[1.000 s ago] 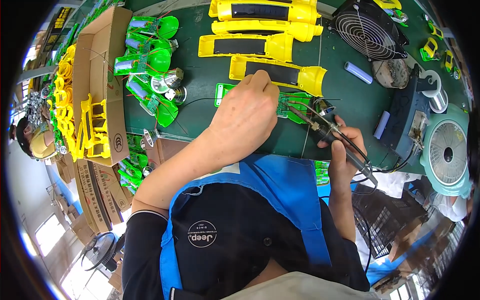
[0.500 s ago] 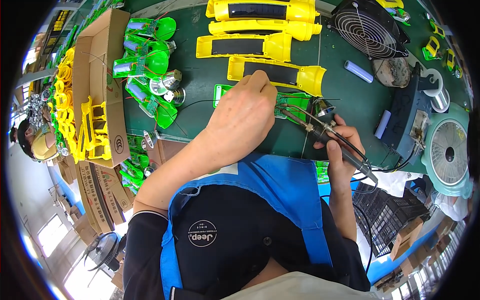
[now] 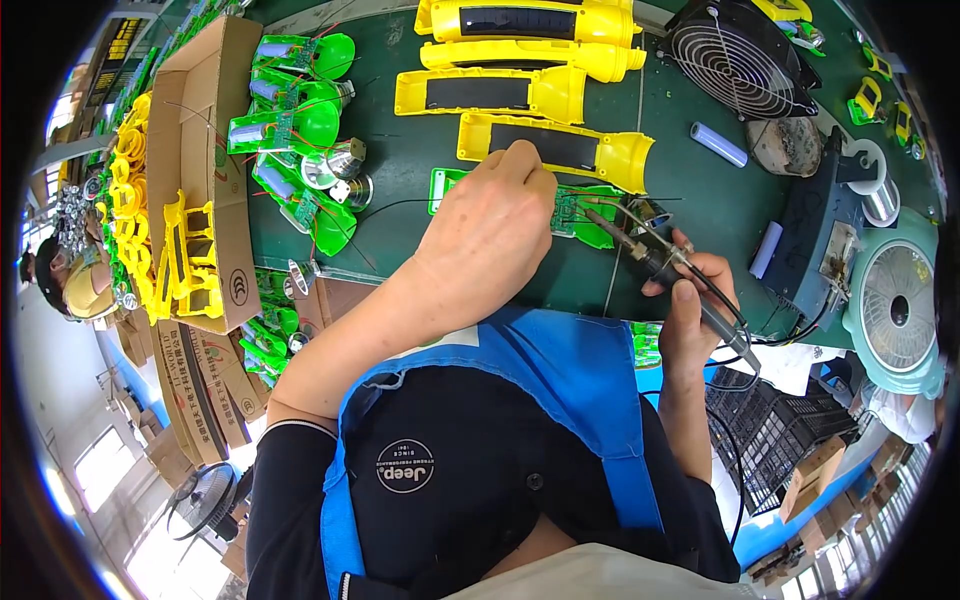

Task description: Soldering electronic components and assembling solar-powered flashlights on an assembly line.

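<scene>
My right hand [image 3: 705, 305] grips a soldering iron [image 3: 657, 266] with a thin wire-feed tube along it. The iron's tip points left, over or near a green circuit board [image 3: 567, 212]; whether it touches cannot be made out. That board sits in a green flashlight housing [image 3: 601, 236], with a dark wire trailing off to the left. Across the housing's middle lies my left hand [image 3: 490, 225], closed, fingertips pinched down and hidden beneath the knuckles. Just beyond stands a yellow casing half [image 3: 622, 160] with a dark panel.
More yellow casings [image 3: 480, 92] line the far side. Green housings [image 3: 318, 125] with boards and purple cells fill the left, beside a cardboard box [image 3: 235, 200] of yellow parts. To the right are a loose purple cell [image 3: 718, 144], a metal-grilled fan [image 3: 735, 60], a solder spool [image 3: 880, 190] and a soldering station [image 3: 805, 230].
My right hand has drawn the soldering iron a little to the right, and its tip has shifted right along the board. My left hand stays almost where it was.
</scene>
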`<action>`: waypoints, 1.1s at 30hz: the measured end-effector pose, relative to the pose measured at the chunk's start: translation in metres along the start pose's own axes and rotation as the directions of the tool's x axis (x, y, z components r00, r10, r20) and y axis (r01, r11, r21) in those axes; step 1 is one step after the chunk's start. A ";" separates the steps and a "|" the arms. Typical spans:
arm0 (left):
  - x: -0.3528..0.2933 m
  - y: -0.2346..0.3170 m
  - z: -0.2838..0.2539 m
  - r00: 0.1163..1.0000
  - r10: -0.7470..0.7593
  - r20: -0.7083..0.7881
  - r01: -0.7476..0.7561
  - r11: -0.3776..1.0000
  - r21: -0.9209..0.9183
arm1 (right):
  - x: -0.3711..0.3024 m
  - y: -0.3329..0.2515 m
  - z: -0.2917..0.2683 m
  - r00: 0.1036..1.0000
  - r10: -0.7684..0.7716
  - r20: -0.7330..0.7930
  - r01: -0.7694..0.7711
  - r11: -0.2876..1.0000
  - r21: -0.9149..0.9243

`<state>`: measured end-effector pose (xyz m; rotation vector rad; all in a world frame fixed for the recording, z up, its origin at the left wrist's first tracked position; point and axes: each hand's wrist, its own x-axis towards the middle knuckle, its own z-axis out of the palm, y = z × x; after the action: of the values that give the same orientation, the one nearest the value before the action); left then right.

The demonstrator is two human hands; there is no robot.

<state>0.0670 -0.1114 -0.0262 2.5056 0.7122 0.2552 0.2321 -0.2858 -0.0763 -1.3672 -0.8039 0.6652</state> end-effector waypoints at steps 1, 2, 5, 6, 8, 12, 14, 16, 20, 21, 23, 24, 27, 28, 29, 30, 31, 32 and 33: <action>0.000 0.000 0.000 1.000 -0.005 0.003 0.005 1.000 -0.002 | 0.001 0.001 -0.002 1.000 -0.019 0.017 0.019 1.000 -0.024; 0.000 0.000 -0.001 1.000 -0.004 0.004 0.004 1.000 0.000 | 0.002 0.000 -0.001 1.000 -0.020 0.015 0.020 1.000 -0.023; 0.001 0.000 0.001 1.000 -0.006 -0.003 0.006 1.000 0.011 | 0.002 0.001 -0.001 1.000 -0.027 0.005 0.027 1.000 -0.002; 0.001 0.000 0.002 1.000 -0.004 -0.004 0.004 1.000 0.014 | 0.003 0.000 -0.001 1.000 -0.031 0.005 0.031 1.000 0.000; 0.000 0.001 0.000 1.000 -0.010 -0.004 0.010 1.000 0.022 | 0.003 -0.008 0.003 0.999 0.002 -0.044 0.000 0.999 0.034; 0.002 0.000 0.001 1.000 0.003 0.002 -0.003 1.000 0.020 | 0.007 -0.013 0.001 0.996 -0.080 -0.033 0.080 0.997 -0.008; 0.000 0.001 0.001 1.000 0.015 -0.007 -0.014 1.000 0.024 | 0.011 -0.014 0.001 0.992 -0.116 -0.042 0.116 0.993 -0.012; -0.001 0.002 0.001 1.000 0.007 -0.003 -0.007 0.999 0.035 | 0.017 -0.013 0.002 0.989 -0.138 -0.054 0.137 0.990 -0.015; 0.001 0.002 0.002 0.998 0.051 -0.024 -0.049 0.998 0.048 | 0.035 -0.017 0.009 0.988 -0.139 -0.064 0.140 0.990 0.016; 0.000 0.002 0.001 0.998 0.054 -0.016 -0.053 0.998 0.044 | 0.038 -0.018 0.008 0.989 -0.135 -0.066 0.137 0.990 0.039; -0.007 -0.005 -0.008 0.997 0.075 -0.011 -0.074 0.997 0.033 | 0.038 -0.020 -0.001 0.980 -0.176 -0.091 0.184 0.979 0.089; -0.011 -0.013 -0.016 0.999 0.043 0.031 -0.040 0.995 -0.094 | 0.035 -0.022 -0.009 0.973 -0.193 -0.123 0.208 0.971 0.120; -0.006 -0.013 -0.030 1.000 0.028 0.011 -0.025 0.969 -0.246 | 0.022 -0.021 -0.028 0.977 -0.167 -0.136 0.186 0.973 0.140; 0.001 -0.008 -0.025 0.991 0.086 -0.101 -0.108 0.965 -0.237 | 0.022 -0.024 -0.026 0.975 -0.163 -0.151 0.182 0.975 0.125; 0.011 -0.009 -0.012 0.971 0.200 -0.128 -0.223 0.955 -0.197 | 0.025 -0.026 -0.021 0.971 -0.194 -0.142 0.214 0.968 0.135; 0.018 -0.005 -0.003 0.969 0.241 -0.050 -0.246 0.947 -0.205 | 0.029 -0.027 -0.015 0.965 -0.226 -0.132 0.244 0.959 0.146; 0.025 0.000 0.005 0.961 0.274 0.026 -0.263 0.942 -0.208 | 0.035 -0.026 -0.010 0.955 -0.284 -0.083 0.294 0.945 0.143; 0.032 0.003 0.010 0.957 0.273 0.100 -0.248 0.946 -0.210 | 0.039 -0.026 -0.005 0.953 -0.291 -0.084 0.302 0.939 0.168; 0.032 0.000 0.013 0.958 0.270 0.095 -0.247 0.948 -0.203 | 0.042 -0.026 -0.001 0.951 -0.297 -0.084 0.308 0.931 0.196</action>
<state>0.0986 -0.1000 -0.0361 2.4029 0.2930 0.2481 0.2557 -0.2546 -0.0455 -1.0393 -0.8566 0.4540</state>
